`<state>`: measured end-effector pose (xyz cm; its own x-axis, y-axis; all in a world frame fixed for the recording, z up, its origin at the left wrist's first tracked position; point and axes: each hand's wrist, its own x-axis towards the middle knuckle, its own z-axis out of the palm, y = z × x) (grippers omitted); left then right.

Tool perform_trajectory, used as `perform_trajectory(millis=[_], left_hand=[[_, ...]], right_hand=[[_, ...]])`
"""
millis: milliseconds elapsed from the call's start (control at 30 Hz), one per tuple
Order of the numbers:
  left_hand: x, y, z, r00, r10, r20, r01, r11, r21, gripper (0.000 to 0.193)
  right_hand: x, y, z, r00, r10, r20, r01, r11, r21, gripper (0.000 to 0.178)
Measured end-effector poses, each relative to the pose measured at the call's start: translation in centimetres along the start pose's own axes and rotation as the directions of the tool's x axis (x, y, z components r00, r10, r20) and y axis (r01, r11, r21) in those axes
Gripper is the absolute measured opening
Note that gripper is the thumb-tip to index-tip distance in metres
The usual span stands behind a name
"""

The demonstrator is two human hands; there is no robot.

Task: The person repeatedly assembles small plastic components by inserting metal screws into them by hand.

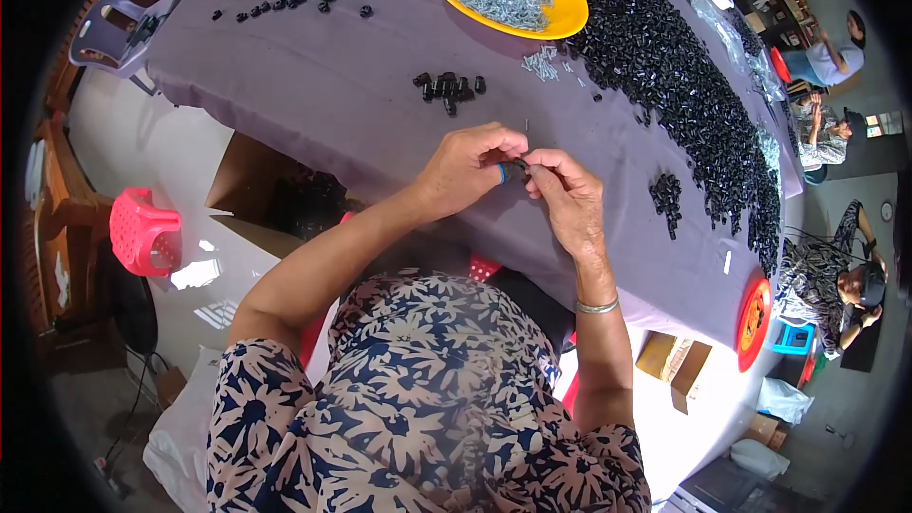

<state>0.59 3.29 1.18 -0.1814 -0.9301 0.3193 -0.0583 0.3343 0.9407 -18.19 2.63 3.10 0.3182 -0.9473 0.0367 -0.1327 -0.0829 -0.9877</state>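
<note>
Over the near part of the table, my left hand (475, 169) and my right hand (572, 198) meet with fingertips pinched together. My left fingers close round a small black plastic part (515, 171), with a bit of blue showing beside it. The right thumb and forefinger press at the same spot, and what lies between them is hidden. A thin screw (527, 125) shows just beyond my fingertips; whether it is held or lies on the cloth I cannot tell. Farther off sits a small cluster of black parts (448, 88). Several loose screws (541, 64) lie to its right.
A yellow bowl (573, 8) full of screws stands at the far side of the purple-grey tablecloth (351, 123). Heaps of black parts (655, 57) spread along the right and far left. An open cardboard box (242, 176) and pink stool (142, 233) are at left. Other people sit at right.
</note>
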Motion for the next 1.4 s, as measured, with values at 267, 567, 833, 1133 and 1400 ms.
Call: perform_trajectory(millis=[267,567,833,1133,1400], left_hand=[[-0.6,-0.2,0.4,0.986,0.154,0.068,-0.167,0.931,0.324,0.040],[-0.4,-0.2,0.0,0.975,0.166,0.151,-0.209,0.916,0.343,0.043],[-0.4,-0.5,0.3,0.968,0.213,0.132,-0.247,0.903,0.352,0.041],[0.8,0.6,1.2,0.938,0.168,0.304,-0.288,0.866,0.408,0.040],[4.2,-0.1,5.9,0.940,0.201,0.277,-0.306,0.856,0.417,0.034]], right_hand=[[0.4,-0.3,-1.1,0.990,0.028,-0.137,-0.037,0.997,-0.064,0.011],[4.4,0.7,-8.6,0.910,-0.179,-0.375,-0.007,0.895,-0.446,0.009],[4.2,3.5,-15.9,0.848,-0.183,-0.498,-0.120,0.848,-0.516,0.011],[9.3,1.5,-10.9,0.797,-0.594,0.110,0.370,0.334,-0.867,0.016],[12.1,2.3,-9.0,0.873,-0.301,0.383,0.332,-0.208,-0.920,0.023]])
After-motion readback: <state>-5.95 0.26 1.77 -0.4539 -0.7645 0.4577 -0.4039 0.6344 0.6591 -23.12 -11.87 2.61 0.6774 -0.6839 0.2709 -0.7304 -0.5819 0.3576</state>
